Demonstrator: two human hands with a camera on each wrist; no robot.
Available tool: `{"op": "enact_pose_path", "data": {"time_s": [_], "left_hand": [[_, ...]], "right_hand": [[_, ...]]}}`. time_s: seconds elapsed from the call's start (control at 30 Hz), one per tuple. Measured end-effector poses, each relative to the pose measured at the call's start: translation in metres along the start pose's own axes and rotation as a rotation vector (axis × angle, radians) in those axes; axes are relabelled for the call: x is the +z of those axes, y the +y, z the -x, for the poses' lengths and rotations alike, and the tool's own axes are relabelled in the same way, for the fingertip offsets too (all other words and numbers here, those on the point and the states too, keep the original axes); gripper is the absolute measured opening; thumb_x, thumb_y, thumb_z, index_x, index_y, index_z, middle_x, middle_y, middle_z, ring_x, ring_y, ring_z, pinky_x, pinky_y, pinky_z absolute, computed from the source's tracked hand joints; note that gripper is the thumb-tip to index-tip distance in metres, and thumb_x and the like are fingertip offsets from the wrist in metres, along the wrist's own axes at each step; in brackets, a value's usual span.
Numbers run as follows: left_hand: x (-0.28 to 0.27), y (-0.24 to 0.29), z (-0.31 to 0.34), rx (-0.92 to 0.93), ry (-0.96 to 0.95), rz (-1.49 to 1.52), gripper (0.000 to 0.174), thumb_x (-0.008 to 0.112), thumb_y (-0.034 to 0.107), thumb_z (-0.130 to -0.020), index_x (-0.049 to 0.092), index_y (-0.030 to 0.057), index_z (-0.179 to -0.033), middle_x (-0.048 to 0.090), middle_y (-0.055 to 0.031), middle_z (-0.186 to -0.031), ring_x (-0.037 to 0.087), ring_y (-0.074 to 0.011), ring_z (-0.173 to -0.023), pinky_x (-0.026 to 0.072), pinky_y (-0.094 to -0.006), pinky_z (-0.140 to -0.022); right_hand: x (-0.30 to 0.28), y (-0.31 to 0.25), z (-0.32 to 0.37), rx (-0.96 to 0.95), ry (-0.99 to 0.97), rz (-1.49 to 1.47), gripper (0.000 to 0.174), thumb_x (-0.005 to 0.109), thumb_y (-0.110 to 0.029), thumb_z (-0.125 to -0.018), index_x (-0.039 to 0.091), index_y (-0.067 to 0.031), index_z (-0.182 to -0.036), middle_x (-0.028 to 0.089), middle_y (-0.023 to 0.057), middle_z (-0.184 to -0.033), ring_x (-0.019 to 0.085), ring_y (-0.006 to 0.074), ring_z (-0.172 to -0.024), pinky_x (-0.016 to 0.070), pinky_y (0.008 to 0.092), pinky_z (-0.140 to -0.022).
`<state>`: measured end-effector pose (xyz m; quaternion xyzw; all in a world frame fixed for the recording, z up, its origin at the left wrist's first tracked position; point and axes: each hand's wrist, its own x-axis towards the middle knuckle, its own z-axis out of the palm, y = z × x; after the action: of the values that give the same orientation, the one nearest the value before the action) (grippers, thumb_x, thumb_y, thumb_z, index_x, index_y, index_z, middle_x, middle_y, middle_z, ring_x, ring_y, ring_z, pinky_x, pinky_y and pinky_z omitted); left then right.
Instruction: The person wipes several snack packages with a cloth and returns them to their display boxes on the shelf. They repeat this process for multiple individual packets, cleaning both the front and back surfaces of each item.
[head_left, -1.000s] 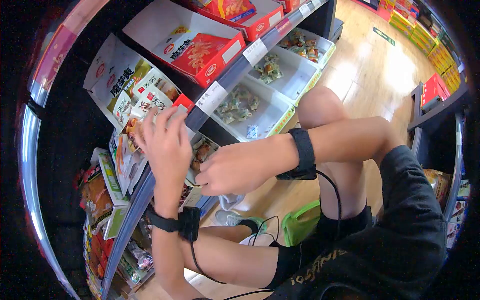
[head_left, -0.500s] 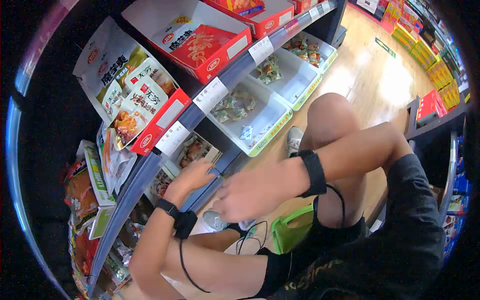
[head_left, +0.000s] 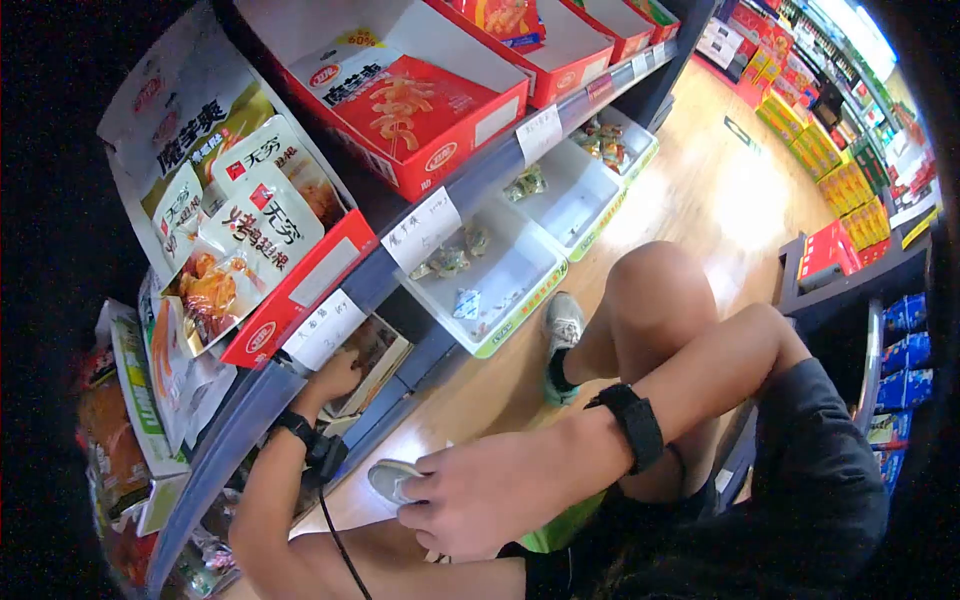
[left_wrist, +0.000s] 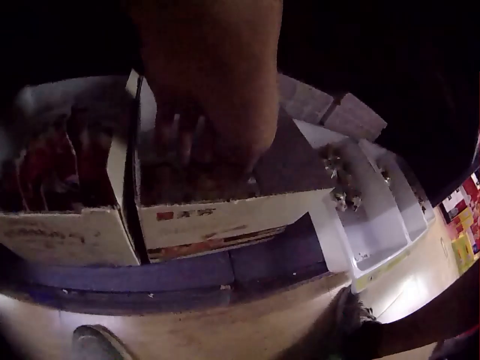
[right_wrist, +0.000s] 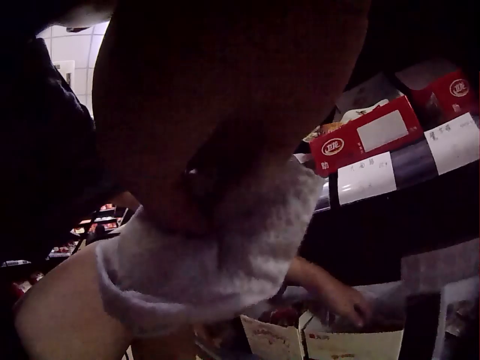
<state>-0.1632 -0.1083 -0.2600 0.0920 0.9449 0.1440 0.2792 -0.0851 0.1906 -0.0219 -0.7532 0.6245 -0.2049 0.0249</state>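
Observation:
In the head view my left hand reaches down into a white-fronted box on the low shelf. The left wrist view shows the hand over the same box, its fingers pointing down among dim contents; the fingertips are blurred. The right wrist view also shows the left hand just above the box. My right hand is held in front of the knees with curled fingers. A pale grey cloth hangs from the dark right hand, which grips it.
A shelf edge with price labels runs above the left hand, carrying red boxes of snack packets. White trays with small wrapped pieces stand right of the low box. A second box adjoins it. Shoes rest on the wooden floor.
My left hand has moved from the upper snack packets down into the low box. The right hand has shifted lower and away from the shelf, and the head view has turned.

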Motion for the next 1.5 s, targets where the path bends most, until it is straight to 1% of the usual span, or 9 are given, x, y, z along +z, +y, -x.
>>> {"op": "enact_pose_path", "data": {"time_s": [0.4, 0.43, 0.53, 0.67, 0.83, 0.93, 1.2, 1.33, 1.5], "left_hand": [[0.046, -0.039, 0.006, 0.183, 0.432, -0.400, 0.023, 0.038, 0.015, -0.094, 0.058, 0.0043, -0.097, 0.062, -0.0167, -0.095, 0.063, -0.0339, -0.087, 0.0512, -0.0454, -0.070], [0.026, -0.029, 0.007, 0.073, 0.141, -0.320, 0.034, 0.041, 0.009, -0.088, 0.057, 0.0033, -0.118, 0.058, -0.0208, -0.121, 0.056, -0.0364, -0.111, 0.0467, -0.0433, -0.093], [-0.019, 0.016, 0.013, -0.008, 0.353, 0.231, 0.034, 0.057, 0.022, -0.087, 0.061, -0.0012, -0.113, 0.061, -0.0270, -0.113, 0.056, -0.0436, -0.107, 0.0413, -0.0474, -0.095], [-0.034, 0.040, 0.021, -0.006, 0.668, 0.149, 0.047, 0.046, 0.040, -0.095, 0.061, -0.0008, -0.111, 0.063, -0.0253, -0.106, 0.057, -0.0438, -0.099, 0.0428, -0.0506, -0.087], [-0.063, 0.136, 0.059, -0.350, 0.720, -0.120, 0.036, 0.047, 0.029, -0.096, 0.057, -0.0015, -0.113, 0.062, -0.0260, -0.107, 0.058, -0.0426, -0.097, 0.0441, -0.0511, -0.083], [-0.061, 0.118, 0.066, -0.074, 0.724, -0.200, 0.036, 0.046, 0.027, -0.096, 0.056, 0.0005, -0.118, 0.062, -0.0259, -0.110, 0.060, -0.0415, -0.097, 0.0454, -0.0504, -0.083], [-0.076, 0.183, 0.098, -0.179, 0.753, -0.103, 0.025, 0.050, 0.024, -0.095, 0.058, 0.0011, -0.103, 0.064, -0.0237, -0.093, 0.060, -0.0422, -0.088, 0.0458, -0.0502, -0.074], [-0.072, 0.199, 0.106, 0.230, 0.864, 0.115, 0.016, 0.049, 0.013, -0.095, 0.056, -0.0010, -0.094, 0.059, -0.0233, -0.082, 0.057, -0.0442, -0.079, 0.0439, -0.0478, -0.068], [-0.094, 0.236, 0.131, 0.006, 0.912, 0.404, 0.021, 0.050, 0.016, -0.097, 0.054, -0.0022, -0.087, 0.053, -0.0098, -0.069, 0.051, -0.0190, -0.061, 0.0426, -0.0369, -0.057]], "right_hand": [[-0.021, 0.038, 0.002, 0.115, -0.035, -0.014, 0.015, 0.061, -0.017, -0.073, 0.059, -0.0031, -0.079, 0.055, 0.0087, -0.087, 0.057, 0.0243, -0.086, 0.0489, 0.0354, -0.072], [-0.020, 0.040, 0.004, 0.128, -0.026, -0.019, 0.015, 0.061, -0.017, -0.074, 0.060, -0.0026, -0.080, 0.055, 0.0094, -0.088, 0.058, 0.0254, -0.088, 0.0495, 0.0362, -0.073], [-0.011, 0.042, 0.007, 0.177, 0.009, 0.010, 0.014, 0.060, -0.016, -0.074, 0.062, -0.0018, -0.075, 0.060, 0.0136, -0.083, 0.062, 0.0305, -0.083, 0.0519, 0.0405, -0.068], [0.014, 0.058, 0.008, 0.146, 0.099, 0.117, 0.014, 0.060, -0.014, -0.073, 0.065, -0.0016, -0.070, 0.063, 0.0169, -0.070, 0.065, 0.0341, -0.070, 0.0525, 0.0442, -0.059], [0.029, 0.079, 0.023, 0.227, 0.105, 0.187, 0.012, 0.061, -0.016, -0.071, 0.068, -0.0053, -0.068, 0.065, 0.0168, -0.068, 0.067, 0.0342, -0.069, 0.0539, 0.0436, -0.058], [0.023, 0.082, 0.036, 0.244, 0.049, 0.234, 0.013, 0.061, -0.015, -0.073, 0.067, -0.0046, -0.069, 0.066, 0.0167, -0.073, 0.067, 0.0344, -0.072, 0.0550, 0.0439, -0.058], [0.001, 0.083, 0.048, 0.366, 0.114, 0.265, 0.014, 0.061, -0.014, -0.075, 0.066, -0.0008, -0.075, 0.064, 0.0153, -0.080, 0.066, 0.0345, -0.079, 0.0561, 0.0425, -0.063], [-0.004, 0.077, 0.047, 0.388, 0.276, 0.332, 0.014, 0.061, -0.015, -0.074, 0.066, -0.0025, -0.076, 0.059, 0.0137, -0.093, 0.062, 0.0302, -0.087, 0.0559, 0.0397, -0.067], [-0.002, 0.079, 0.040, 0.507, 0.414, 0.365, 0.015, 0.065, -0.017, -0.071, 0.066, -0.0041, -0.078, 0.055, 0.0132, -0.096, 0.060, 0.0290, -0.090, 0.0545, 0.0405, -0.069]]}}
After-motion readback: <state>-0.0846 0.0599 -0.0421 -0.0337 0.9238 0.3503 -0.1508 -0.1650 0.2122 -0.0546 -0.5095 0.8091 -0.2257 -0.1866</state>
